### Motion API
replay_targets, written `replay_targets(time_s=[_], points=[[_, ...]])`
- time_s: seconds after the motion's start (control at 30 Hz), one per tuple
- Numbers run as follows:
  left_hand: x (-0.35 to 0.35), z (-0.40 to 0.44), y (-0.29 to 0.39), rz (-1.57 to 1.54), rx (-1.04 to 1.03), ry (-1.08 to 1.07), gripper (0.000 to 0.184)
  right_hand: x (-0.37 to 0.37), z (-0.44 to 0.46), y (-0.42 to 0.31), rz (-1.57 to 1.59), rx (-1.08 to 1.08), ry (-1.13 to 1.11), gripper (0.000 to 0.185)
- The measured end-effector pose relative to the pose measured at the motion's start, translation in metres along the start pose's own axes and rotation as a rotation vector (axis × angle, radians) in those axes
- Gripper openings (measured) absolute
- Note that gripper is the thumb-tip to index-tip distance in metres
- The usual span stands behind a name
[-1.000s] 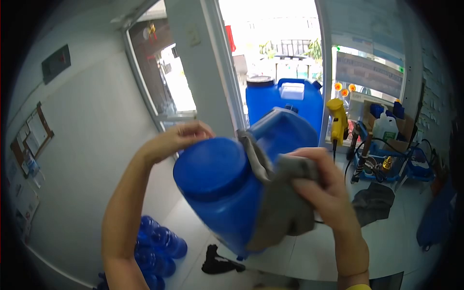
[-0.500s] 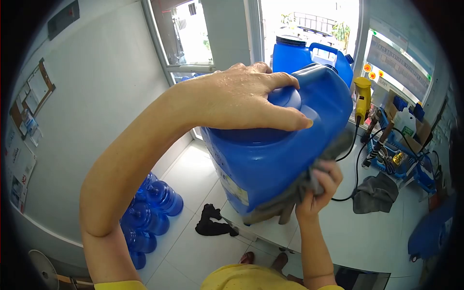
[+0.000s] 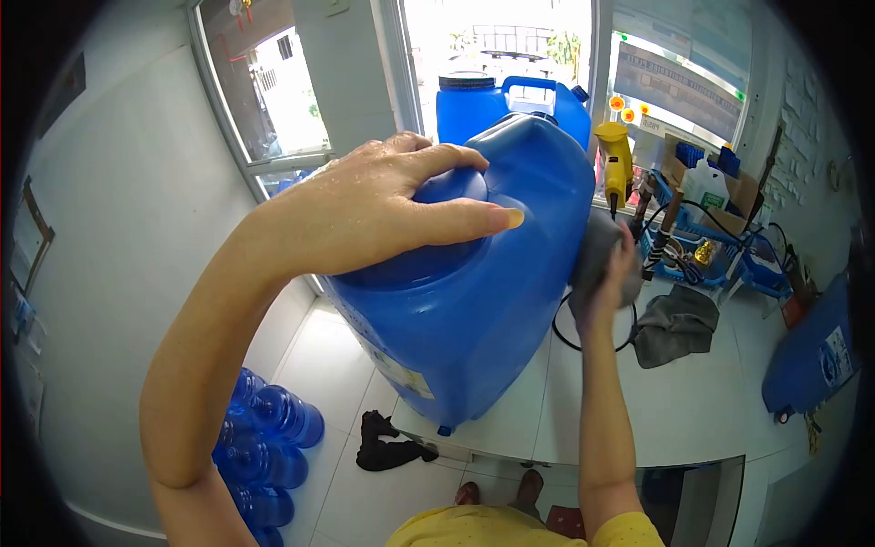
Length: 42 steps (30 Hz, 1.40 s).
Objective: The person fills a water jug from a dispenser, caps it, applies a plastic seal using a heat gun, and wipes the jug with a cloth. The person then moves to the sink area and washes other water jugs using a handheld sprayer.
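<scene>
A large blue container [image 3: 492, 310] stands on the white counter, with a round lid at its top left. My left hand [image 3: 392, 201] is spread over that lid [image 3: 456, 196], thumb and fingers apart around it; the hand looks wet. On the container's right side, my right hand [image 3: 615, 283] presses a grey cloth [image 3: 597, 255] against the wall, its fingers wrapped on the cloth and slightly blurred. A second grey cloth [image 3: 679, 326] lies crumpled on the counter to the right.
Behind stands another blue container [image 3: 565, 114]. A yellow heat-gun-like tool [image 3: 615, 164] and a blue basket [image 3: 679, 260] with odds and ends are at the back right. Several blue bottles [image 3: 273, 456] and a black cloth [image 3: 387, 444] are low at left. Another blue container [image 3: 807, 365] is far right.
My left hand has come from the lid's far edge to lie over the lid. My right hand has moved the cloth off the container's front and up along its right side. The view has shifted.
</scene>
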<state>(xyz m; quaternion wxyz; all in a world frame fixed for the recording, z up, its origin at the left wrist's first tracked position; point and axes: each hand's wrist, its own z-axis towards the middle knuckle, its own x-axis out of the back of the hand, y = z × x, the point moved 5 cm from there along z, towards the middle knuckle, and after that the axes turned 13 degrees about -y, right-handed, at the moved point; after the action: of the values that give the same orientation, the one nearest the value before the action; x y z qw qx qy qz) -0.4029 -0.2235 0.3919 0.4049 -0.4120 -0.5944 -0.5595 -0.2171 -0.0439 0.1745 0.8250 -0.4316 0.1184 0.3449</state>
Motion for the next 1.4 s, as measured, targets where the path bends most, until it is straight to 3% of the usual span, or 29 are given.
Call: replay_targets(time_s=[0.07,0.13,0.2,0.27,0.4,0.47,0.5,0.53,0.6,0.63,0.67,0.7,0.73,0.77,0.87,0.9,0.97,1.03,1.07,1.13,1.2,1.23,1.27,1.3,1.33,1.4], points=[[-0.001,0.001,0.0,-0.003,-0.001,-0.003,0.09,-0.016,0.009,0.014,-0.777,0.165,-0.092,0.045],[-0.001,0.001,0.001,0.024,0.034,-0.018,0.089,0.019,-0.014,0.053,-0.69,-0.004,-0.016,0.053],[-0.001,0.002,0.001,0.018,0.007,0.009,0.093,0.072,-0.074,0.121,-0.489,-0.331,0.06,0.05],[-0.001,0.002,0.001,0.009,-0.022,0.065,0.096,0.073,-0.148,0.134,-0.462,-0.461,0.229,0.045],[0.008,-0.007,-0.002,-0.141,-0.156,0.244,0.08,-0.001,-0.166,0.039,-0.51,-0.418,0.098,0.037],[0.018,-0.015,-0.006,-0.209,-0.344,0.415,0.071,-0.041,-0.14,-0.009,-0.338,-0.242,-0.073,0.037],[0.017,-0.017,-0.012,-0.213,-0.319,0.422,0.071,-0.076,-0.124,-0.05,-0.479,-0.066,-0.229,0.038],[0.019,-0.024,-0.012,-0.27,-0.44,0.492,0.065,-0.112,-0.11,-0.088,-0.607,0.121,-0.384,0.04],[0.02,-0.044,-0.012,-0.306,-0.596,0.63,0.058,-0.156,-0.096,-0.127,-0.437,0.249,-0.488,0.045],[0.012,-0.056,-0.02,-0.299,-0.585,0.647,0.058,-0.179,-0.091,-0.147,-0.301,0.252,-0.551,0.066],[0.006,-0.075,-0.027,-0.185,-0.7,0.845,0.056,-0.199,-0.081,-0.15,-0.229,0.251,-0.586,0.076],[-0.01,-0.094,-0.041,-0.191,-0.669,0.982,0.055,-0.219,-0.07,-0.152,-0.157,0.249,-0.62,0.087],[-0.033,-0.112,-0.059,-0.245,-0.605,1.103,0.054,-0.252,-0.06,-0.151,-0.202,0.451,-0.908,0.077],[-0.065,-0.124,-0.079,-0.339,-0.508,1.18,0.053,-0.273,-0.06,-0.145,-0.158,0.448,-1.044,0.073],[-0.179,-0.133,-0.137,-0.891,-0.12,1.102,0.05,-0.316,-0.106,-0.092,-0.044,-0.135,-1.355,0.062],[-0.206,-0.135,-0.148,-1.093,-0.037,1.057,0.049,-0.318,-0.121,-0.084,-0.111,-0.173,-1.414,0.058],[-0.212,-0.147,-0.151,-1.403,-0.082,1.066,0.047,-0.305,-0.136,-0.091,-0.361,0.002,-1.459,0.062],[-0.167,-0.157,-0.14,-1.578,-0.289,1.088,0.045,-0.289,-0.118,-0.135,-0.659,0.332,-1.498,0.073],[-0.144,-0.154,-0.129,-1.563,-0.361,1.066,0.044,-0.273,-0.103,-0.153,-0.604,0.286,-1.333,0.071],[-0.12,-0.132,-0.106,-1.36,-0.361,1.042,0.042,-0.236,-0.068,-0.166,-0.7,0.423,-0.886,0.063],[-0.131,-0.091,-0.084,-0.787,-0.1,1.07,0.042,-0.202,-0.04,-0.163,-0.753,0.569,-0.418,0.059],[-0.15,-0.084,-0.083,-0.575,-0.1,1.12,0.041,-0.192,-0.036,-0.149,-0.747,0.56,-0.424,0.059],[-0.17,-0.078,-0.082,-0.362,-0.089,1.179,0.04,-0.168,-0.027,-0.13,-0.008,0.413,-0.365,0.058],[-0.194,-0.074,-0.095,-0.373,-0.116,1.196,0.039,-0.153,-0.018,-0.104,0.722,0.236,-0.271,0.057],[-0.22,-0.071,-0.106,-0.386,-0.147,1.211,0.038,-0.146,-0.012,-0.091,1.009,0.15,-0.222,0.055],[-0.301,-0.077,-0.135,-0.546,-0.004,1.095,0.036,-0.139,-0.011,-0.08,1.171,0.055,-0.21,0.053]])
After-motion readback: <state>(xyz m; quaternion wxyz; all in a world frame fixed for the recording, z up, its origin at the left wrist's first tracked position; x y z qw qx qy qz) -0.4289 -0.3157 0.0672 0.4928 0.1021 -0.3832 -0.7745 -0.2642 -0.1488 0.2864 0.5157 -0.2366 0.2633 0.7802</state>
